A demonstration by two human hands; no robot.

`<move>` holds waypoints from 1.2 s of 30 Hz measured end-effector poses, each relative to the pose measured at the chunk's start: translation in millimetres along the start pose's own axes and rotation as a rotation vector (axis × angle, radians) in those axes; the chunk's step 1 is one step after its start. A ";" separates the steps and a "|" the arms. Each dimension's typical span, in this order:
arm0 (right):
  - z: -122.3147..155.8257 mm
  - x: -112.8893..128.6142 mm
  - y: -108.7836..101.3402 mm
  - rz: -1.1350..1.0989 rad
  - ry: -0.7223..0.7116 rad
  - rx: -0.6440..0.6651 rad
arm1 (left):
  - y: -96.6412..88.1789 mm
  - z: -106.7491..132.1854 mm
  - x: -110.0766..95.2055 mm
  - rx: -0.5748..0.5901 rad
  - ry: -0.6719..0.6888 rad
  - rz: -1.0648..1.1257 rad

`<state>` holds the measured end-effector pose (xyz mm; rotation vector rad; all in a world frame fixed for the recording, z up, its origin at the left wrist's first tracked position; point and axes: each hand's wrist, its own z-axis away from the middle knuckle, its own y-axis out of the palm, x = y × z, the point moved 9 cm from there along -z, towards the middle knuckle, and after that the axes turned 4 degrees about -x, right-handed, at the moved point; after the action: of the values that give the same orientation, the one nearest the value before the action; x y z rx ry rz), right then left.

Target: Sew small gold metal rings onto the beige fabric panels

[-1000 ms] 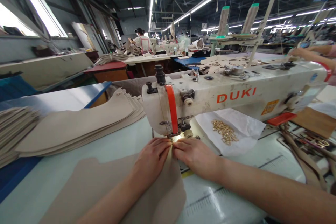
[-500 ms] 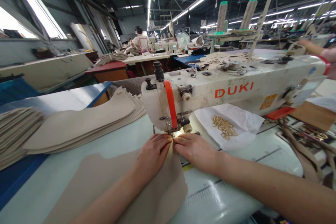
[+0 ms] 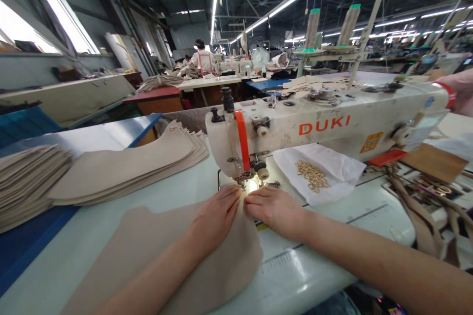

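A beige fabric piece [image 3: 148,251] lies flat on the white table, its far edge under the presser foot of a white DUKI sewing machine [image 3: 325,123]. My left hand [image 3: 216,216] rests flat on the fabric, fingers stretched toward the needle. My right hand [image 3: 271,209] lies beside it on the fabric's right edge, fingers pressed down just in front of the needle. The two hands' fingertips nearly touch under the machine's lamp.
A stack of beige cut pieces [image 3: 125,170] lies to the left, with another pile [image 3: 29,182] at the far left. White paper with several gold metal rings [image 3: 313,176] sits behind the machine arm. Straps and hardware [image 3: 424,206] lie at right. Another person [image 3: 202,61] works far back.
Both hands have slid slightly forward with the fabric toward the needle; the view has shifted a little. Their grip looks the same.
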<state>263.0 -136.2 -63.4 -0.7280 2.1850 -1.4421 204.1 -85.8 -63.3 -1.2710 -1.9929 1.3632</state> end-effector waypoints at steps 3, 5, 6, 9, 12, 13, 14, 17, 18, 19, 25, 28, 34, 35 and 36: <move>-0.9 -0.7 -0.6 -0.011 0.003 0.008 | 0.8 -0.5 0.1 0.015 -0.006 -0.005; -1.4 -0.8 -1.5 -0.010 0.004 0.015 | 1.5 -0.8 0.0 0.028 -0.004 -0.009; -1.7 -0.8 -1.8 -0.008 0.004 0.019 | 2.1 -0.9 -0.4 0.035 0.003 -0.010; -2.2 -0.7 -2.3 -0.006 0.004 0.022 | 3.5 -1.0 -1.8 0.044 0.034 -0.007; -2.3 -1.6 -1.8 -0.011 0.011 0.019 | 3.2 -1.8 -0.7 0.033 0.044 -0.013; -2.3 -2.4 -1.6 -0.012 0.017 0.017 | 3.0 -2.4 0.0 0.032 0.043 -0.019; -2.4 -3.3 -1.4 -0.011 0.022 0.014 | 3.0 -3.1 0.5 0.034 0.040 -0.025; -2.8 -5.2 -0.6 -0.017 0.024 0.011 | 2.0 -5.9 1.0 0.037 0.032 -0.025; -3.0 -5.6 -0.5 -0.023 0.023 0.008 | 1.4 -6.8 1.2 0.035 0.027 -0.023; -3.2 -5.9 -0.1 -0.032 0.019 0.007 | 0.9 -7.5 1.4 0.033 0.023 -0.025; -3.5 -6.8 1.1 -0.061 0.013 -0.004 | 4.2 -8.3 4.2 0.057 0.012 -0.040; -3.2 -7.1 0.6 -0.072 0.024 -0.006 | 5.0 -7.9 5.5 0.057 0.002 -0.025; -4.0 -5.3 -1.4 -0.078 0.030 0.005 | 2.2 -7.1 4.1 0.026 -0.002 0.004; -4.0 -5.3 -1.6 -0.080 0.032 0.007 | 2.1 -7.3 4.3 0.024 -0.005 0.005; -4.0 -5.5 -1.8 -0.084 0.034 0.008 | 2.5 -7.8 4.4 0.025 -0.006 0.006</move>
<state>265.2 -130.5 -59.8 -0.8066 2.1965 -1.5138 208.8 -77.8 -62.8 -1.2638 -1.9710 1.3922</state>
